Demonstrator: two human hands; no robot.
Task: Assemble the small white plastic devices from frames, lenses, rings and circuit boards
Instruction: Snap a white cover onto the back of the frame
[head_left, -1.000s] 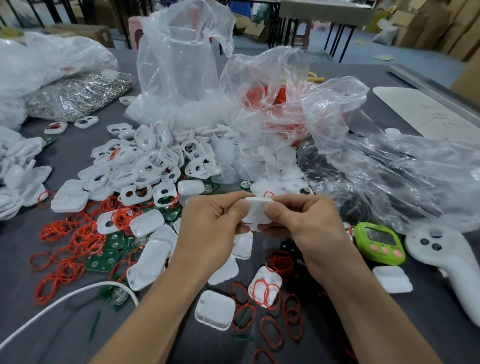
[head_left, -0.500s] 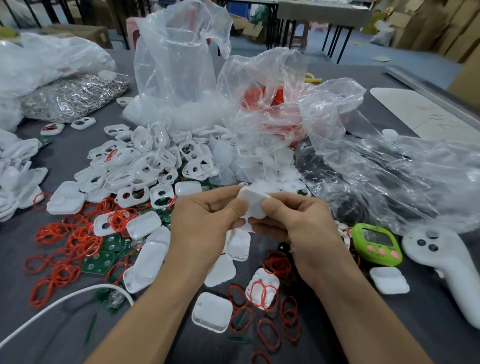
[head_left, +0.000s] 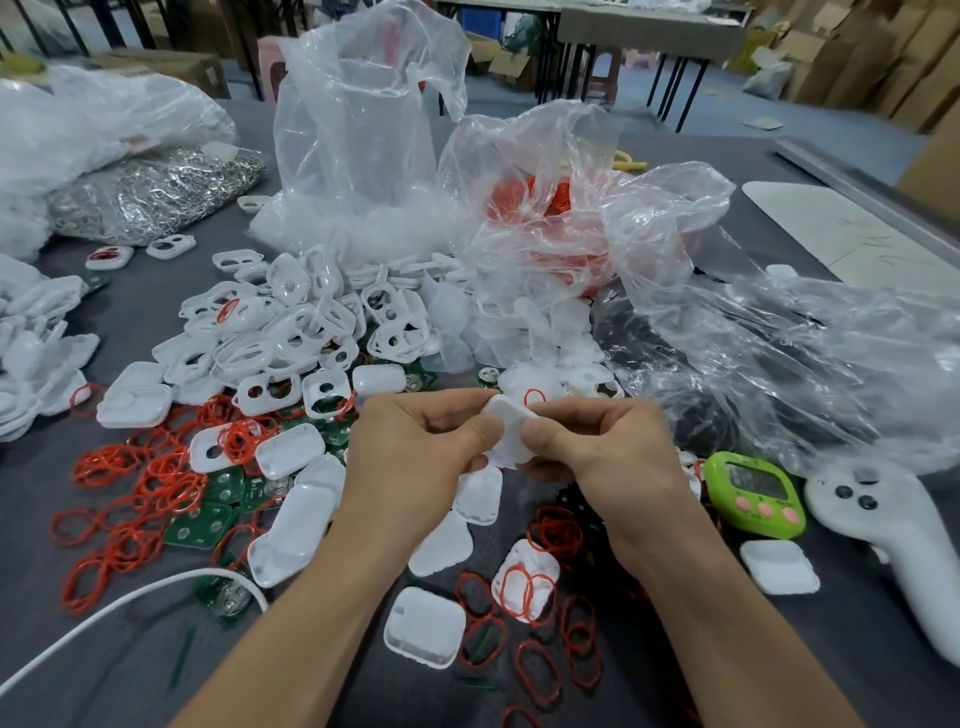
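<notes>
Fingertips (head_left: 483, 427) of both hands are curled onto a small rounded-square white plastic shell (head_left: 511, 431). The thumbs press its upper face from either side and the other fingers are tucked under it. The left hand (head_left: 410, 462) and the right hand (head_left: 613, 457) pinch it between them, tilted, and lifted clear of the dark grey table (head_left: 130, 675). It sits just in front of the heap of open white frames (head_left: 291, 332).

This looks like a snap-together step, with a cover being squeezed onto its frame. What lies inside the piece is hidden by the thumbs.

The main risk is uneven pressure. If one thumb bears harder, one edge may seat while the other rides up, leaving the shell crooked or straining its thin rim. If a ring is inside, it could be nipped in the seam or pushed out of place, and nobody would see it.

The slick plastic could also spring out of so narrow a pinch. It would drop among the loose thin red rubber rings (head_left: 135, 488), flat green circuit boards (head_left: 200, 527) and similar white covers just below. There a half-closed unit would be hard to tell from the spare parts.

Both forearms hang low over the scattered rings, so a careless shift could sweep some toward the table edge or against the lime-green timer (head_left: 756, 493).
</notes>
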